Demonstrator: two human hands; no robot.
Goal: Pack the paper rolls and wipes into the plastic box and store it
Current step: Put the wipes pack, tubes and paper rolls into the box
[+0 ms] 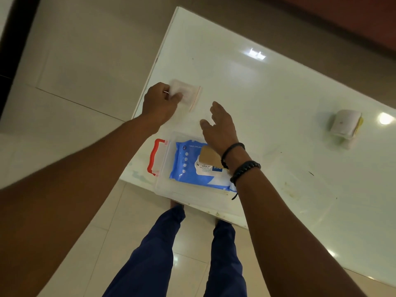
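Holding wipes pack (199, 166) | box (165, 181) | left hand (159, 102) gripping roll (189, 95) | right hand (220, 125) spread

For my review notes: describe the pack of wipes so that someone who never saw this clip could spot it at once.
Start at the white table and go to its near corner, where a clear plastic box with a red handle sits. The wipes pack lies flat inside it, partly under the right hand's wrist. It is the only blue item; the other packets on the table are white.
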